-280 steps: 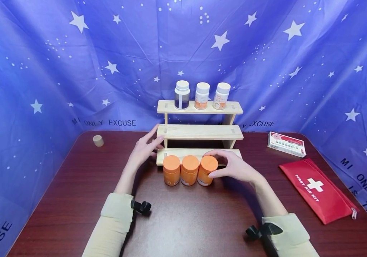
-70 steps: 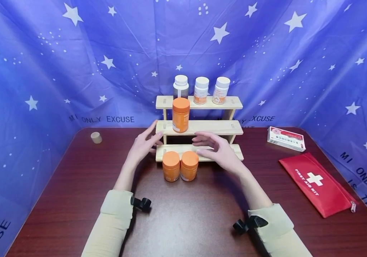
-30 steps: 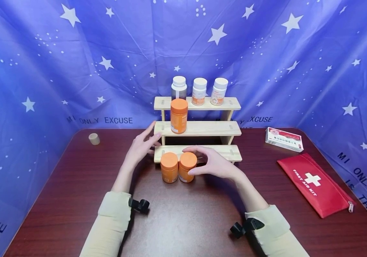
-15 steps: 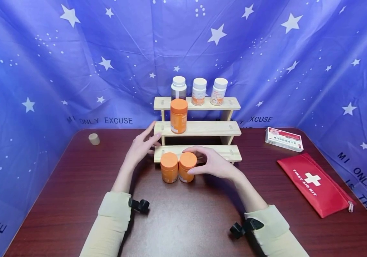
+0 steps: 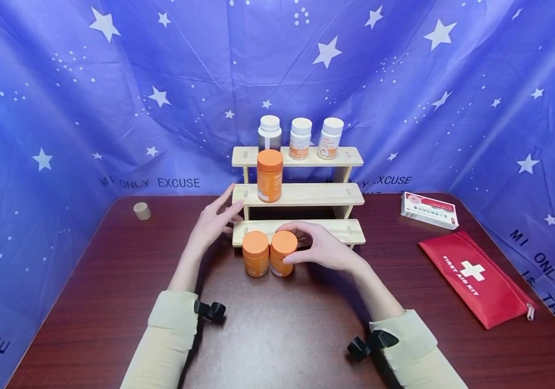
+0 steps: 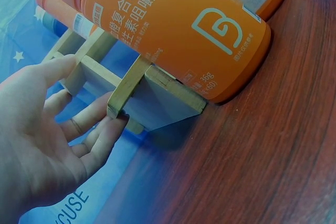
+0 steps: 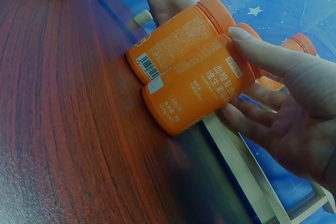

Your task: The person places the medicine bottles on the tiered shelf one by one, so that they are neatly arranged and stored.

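Observation:
Two orange supplement bottles stand upright side by side in front of the wooden three-tier rack (image 5: pixel 301 193). My right hand (image 5: pixel 323 247) holds the right-hand bottle (image 7: pixel 199 82), thumb on its near side and fingers behind it. That bottle's base rests on the table. Its neighbour, the left bottle (image 5: pixel 255 259), is untouched. A third orange bottle (image 5: pixel 269 177) stands on the middle tier's left part, partly hiding a dark-labelled white bottle (image 5: pixel 269 132) on the top tier. My left hand (image 5: pixel 211 222) holds the rack's left end, bent fingertips against the board edges (image 6: pixel 123 90).
Two white-and-orange bottles (image 5: pixel 300 139) share the top tier. A medicine box (image 5: pixel 429 210) and a red first aid pouch (image 5: pixel 476 278) lie at the right of the table (image 5: pixel 277 335). A small pale cylinder (image 5: pixel 142 210) stands far left. A starry blue cloth (image 5: pixel 185 81) surrounds the table.
Since the oldest frame, the rightmost orange bottle has gone from the table to the middle tier. My right hand has come back down and taken hold of another bottle; the left hand stays at the rack.

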`<state>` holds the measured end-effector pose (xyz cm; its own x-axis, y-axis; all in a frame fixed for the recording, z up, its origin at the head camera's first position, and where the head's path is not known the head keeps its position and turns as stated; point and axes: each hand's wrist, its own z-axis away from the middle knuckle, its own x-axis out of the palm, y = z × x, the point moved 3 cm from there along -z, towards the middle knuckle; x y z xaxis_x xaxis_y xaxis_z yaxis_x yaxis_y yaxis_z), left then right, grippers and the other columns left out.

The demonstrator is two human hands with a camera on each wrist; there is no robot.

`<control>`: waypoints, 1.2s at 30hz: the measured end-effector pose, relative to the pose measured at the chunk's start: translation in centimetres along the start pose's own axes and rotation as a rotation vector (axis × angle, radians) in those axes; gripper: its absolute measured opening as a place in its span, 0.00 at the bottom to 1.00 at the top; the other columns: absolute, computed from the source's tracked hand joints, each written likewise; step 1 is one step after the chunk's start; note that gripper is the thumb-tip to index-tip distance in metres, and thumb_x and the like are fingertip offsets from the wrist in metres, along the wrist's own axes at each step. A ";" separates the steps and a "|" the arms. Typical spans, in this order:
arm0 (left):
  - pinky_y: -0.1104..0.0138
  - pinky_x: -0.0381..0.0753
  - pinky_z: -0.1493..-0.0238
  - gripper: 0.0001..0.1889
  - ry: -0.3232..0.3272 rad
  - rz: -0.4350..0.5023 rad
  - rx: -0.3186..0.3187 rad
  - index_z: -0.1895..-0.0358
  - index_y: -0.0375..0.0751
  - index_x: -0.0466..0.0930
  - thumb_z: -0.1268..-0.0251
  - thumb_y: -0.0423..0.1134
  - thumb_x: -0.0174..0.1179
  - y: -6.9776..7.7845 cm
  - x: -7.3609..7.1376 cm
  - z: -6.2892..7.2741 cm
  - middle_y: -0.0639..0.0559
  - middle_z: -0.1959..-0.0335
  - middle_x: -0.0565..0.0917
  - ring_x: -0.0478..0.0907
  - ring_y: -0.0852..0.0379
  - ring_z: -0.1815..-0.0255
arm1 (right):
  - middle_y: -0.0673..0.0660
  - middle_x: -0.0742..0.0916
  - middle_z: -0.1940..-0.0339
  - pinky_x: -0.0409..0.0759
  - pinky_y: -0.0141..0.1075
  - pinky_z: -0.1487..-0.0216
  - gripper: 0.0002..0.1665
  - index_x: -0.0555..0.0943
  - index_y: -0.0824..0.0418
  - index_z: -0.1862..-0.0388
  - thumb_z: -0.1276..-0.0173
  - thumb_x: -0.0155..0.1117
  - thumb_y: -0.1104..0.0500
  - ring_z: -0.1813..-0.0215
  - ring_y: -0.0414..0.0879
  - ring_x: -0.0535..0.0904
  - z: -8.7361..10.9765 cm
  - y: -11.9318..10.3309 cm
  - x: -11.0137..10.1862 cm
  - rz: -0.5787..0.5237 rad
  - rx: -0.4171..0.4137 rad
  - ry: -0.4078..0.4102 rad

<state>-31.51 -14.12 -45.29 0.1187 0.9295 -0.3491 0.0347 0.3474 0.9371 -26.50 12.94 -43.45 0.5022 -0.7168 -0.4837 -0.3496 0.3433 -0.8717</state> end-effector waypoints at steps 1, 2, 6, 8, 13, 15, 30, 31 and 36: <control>0.56 0.92 0.54 0.36 -0.001 0.002 0.000 0.21 0.80 0.53 0.29 0.68 0.57 0.0 0.0 0.0 0.37 0.53 0.90 0.88 0.49 0.51 | 0.52 0.89 0.44 0.83 0.32 0.40 0.34 0.79 0.52 0.35 0.40 0.80 0.60 0.43 0.43 0.84 0.0 0.0 0.0 -0.002 0.002 0.000; 0.56 0.92 0.54 0.36 -0.001 0.003 0.000 0.21 0.80 0.53 0.29 0.68 0.57 0.0 0.0 0.0 0.37 0.53 0.90 0.88 0.48 0.51 | 0.52 0.89 0.44 0.83 0.33 0.40 0.34 0.79 0.52 0.35 0.40 0.80 0.60 0.43 0.43 0.84 0.0 0.0 0.0 -0.002 0.003 0.002; 0.56 0.92 0.54 0.36 -0.003 0.008 -0.003 0.21 0.80 0.53 0.29 0.68 0.57 -0.1 0.1 -0.1 0.36 0.53 0.89 0.88 0.48 0.51 | 0.52 0.89 0.45 0.84 0.35 0.41 0.34 0.79 0.51 0.35 0.40 0.80 0.59 0.44 0.44 0.84 0.0 -0.1 -0.1 -0.014 0.006 0.006; 0.56 0.92 0.54 0.36 -0.003 0.007 -0.004 0.21 0.80 0.53 0.29 0.68 0.56 -0.1 0.1 -0.1 0.36 0.53 0.89 0.88 0.48 0.51 | 0.52 0.89 0.46 0.84 0.37 0.41 0.34 0.79 0.51 0.35 0.40 0.80 0.59 0.44 0.44 0.84 0.0 -0.1 -0.1 -0.020 0.005 0.008; 0.58 0.92 0.56 0.36 -0.002 0.009 -0.001 0.21 0.80 0.53 0.29 0.68 0.56 -0.1 0.1 -0.1 0.36 0.54 0.89 0.88 0.49 0.52 | 0.52 0.88 0.47 0.84 0.38 0.41 0.33 0.80 0.50 0.36 0.41 0.80 0.60 0.45 0.45 0.84 0.0 -0.3 -0.3 -0.036 -0.010 0.018; 0.58 0.92 0.56 0.36 -0.002 0.011 -0.001 0.21 0.80 0.53 0.29 0.67 0.57 -0.1 0.1 -0.1 0.36 0.54 0.89 0.88 0.49 0.53 | 0.52 0.88 0.48 0.84 0.36 0.41 0.32 0.80 0.50 0.37 0.41 0.80 0.59 0.45 0.45 0.84 0.1 -0.4 -0.4 -0.046 -0.013 0.025; 0.57 0.92 0.56 0.38 -0.006 0.008 -0.004 0.19 0.76 0.53 0.29 0.67 0.57 -0.2 0.0 -0.2 0.36 0.52 0.89 0.89 0.49 0.52 | 0.54 0.87 0.46 0.86 0.38 0.42 0.32 0.79 0.53 0.36 0.38 0.79 0.61 0.44 0.45 0.84 0.6 -1.3 -1.4 -0.094 -0.015 0.054; 0.57 0.92 0.56 0.38 -0.006 0.010 -0.005 0.19 0.75 0.53 0.29 0.67 0.57 -0.2 0.0 -0.2 0.36 0.52 0.89 0.89 0.49 0.52 | 0.54 0.87 0.46 0.86 0.38 0.42 0.32 0.79 0.53 0.36 0.38 0.79 0.61 0.44 0.45 0.84 0.6 -1.4 -1.5 -0.095 -0.017 0.056; 0.58 0.92 0.56 0.39 -0.008 0.010 -0.007 0.18 0.73 0.52 0.29 0.67 0.57 -0.1 0.0 -0.2 0.36 0.52 0.89 0.89 0.51 0.53 | 0.54 0.87 0.46 0.87 0.36 0.43 0.31 0.78 0.55 0.36 0.39 0.78 0.63 0.45 0.43 0.84 0.6 -1.5 -1.8 -0.111 -0.031 0.069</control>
<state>-31.70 -14.15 -45.41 0.1269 0.9320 -0.3396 0.0265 0.3391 0.9404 -26.36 14.09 -41.34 0.4836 -0.7899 -0.3772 -0.3198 0.2417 -0.9161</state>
